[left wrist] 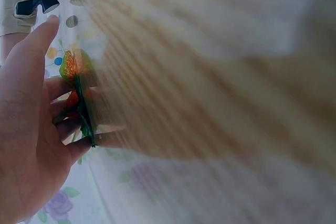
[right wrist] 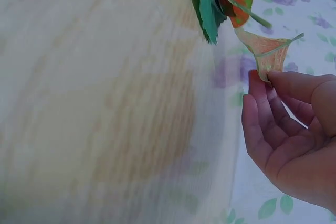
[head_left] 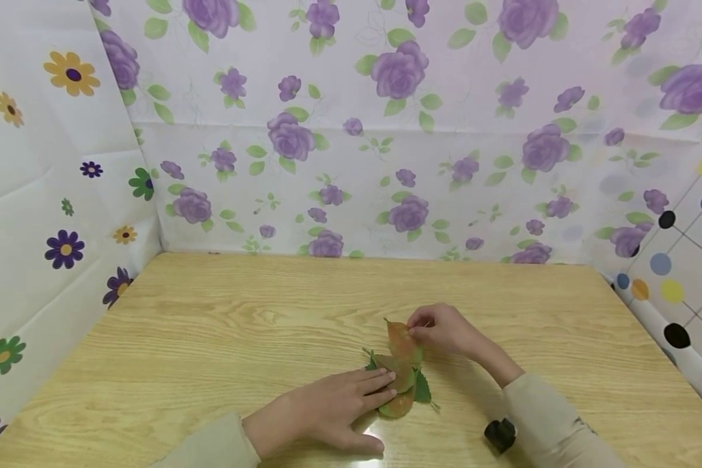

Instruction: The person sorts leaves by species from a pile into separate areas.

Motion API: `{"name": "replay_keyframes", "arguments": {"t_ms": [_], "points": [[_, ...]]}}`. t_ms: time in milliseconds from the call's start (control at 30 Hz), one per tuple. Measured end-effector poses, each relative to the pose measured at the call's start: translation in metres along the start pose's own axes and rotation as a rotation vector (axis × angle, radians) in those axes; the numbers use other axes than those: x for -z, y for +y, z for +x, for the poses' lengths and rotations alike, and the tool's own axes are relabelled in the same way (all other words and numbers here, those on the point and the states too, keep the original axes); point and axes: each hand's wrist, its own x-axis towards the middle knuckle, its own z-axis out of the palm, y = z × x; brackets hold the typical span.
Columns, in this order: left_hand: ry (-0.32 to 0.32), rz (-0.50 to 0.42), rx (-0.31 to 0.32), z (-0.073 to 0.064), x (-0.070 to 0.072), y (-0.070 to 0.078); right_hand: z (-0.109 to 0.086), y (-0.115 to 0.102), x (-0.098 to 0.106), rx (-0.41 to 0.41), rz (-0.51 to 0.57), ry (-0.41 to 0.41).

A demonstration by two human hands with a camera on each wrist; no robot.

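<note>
Orange-and-green leaves lie in an overlapping cluster on the wooden table, right of centre in the head view. My left hand [head_left: 333, 406] rests its spread, straight fingers on the middle leaf [head_left: 406, 377] and the orange leaf below it [head_left: 399, 407]. Thumb and fingertips of my right hand [head_left: 444, 329] pinch the edge of the uppermost orange leaf [head_left: 400, 338]. That pinched leaf [right wrist: 273, 56] bends upward in the right wrist view, its stem pointing away from the pile. A dark green, toothed leaf [head_left: 423, 389] sticks out from under the cluster on the right; part of it is hidden.
The wooden table [head_left: 240, 312] runs back to a wall cloth with purple roses [head_left: 408, 213]. Flower-print cloth [head_left: 64, 250] hangs at the left, dotted cloth [head_left: 673, 290] at the right. A small black device [head_left: 499, 435] sits by my right sleeve.
</note>
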Motion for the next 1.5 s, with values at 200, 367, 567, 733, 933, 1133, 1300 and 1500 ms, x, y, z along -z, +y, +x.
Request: {"name": "replay_keyframes", "arguments": {"t_ms": [200,367,567,733,933,1133,1300,1500], "points": [[0.003,0.007,-0.011,0.001,-0.001,-0.001,-0.002,0.004,0.008,-0.041,0.065,0.018],[0.009,-0.01,-0.015,0.001,-0.005,-0.001,-0.003,0.011,0.016,-0.073,0.093,0.04],[0.018,0.03,-0.018,0.0,-0.003,0.0,-0.005,0.027,0.031,-0.101,0.111,0.074],[0.012,0.052,-0.015,-0.001,0.0,0.003,-0.012,0.045,0.048,-0.145,0.115,0.093],[0.001,0.068,-0.006,0.0,0.0,0.003,-0.025,0.064,0.069,-0.209,0.133,0.109],[0.003,0.075,-0.002,-0.001,0.0,0.002,-0.04,0.088,0.086,-0.236,0.107,0.116],[0.011,0.061,-0.01,-0.001,-0.002,0.001,-0.054,0.109,0.097,-0.281,0.099,0.133],[0.017,0.061,-0.015,0.0,-0.004,0.0,-0.067,0.122,0.107,-0.309,0.051,0.187]]}}
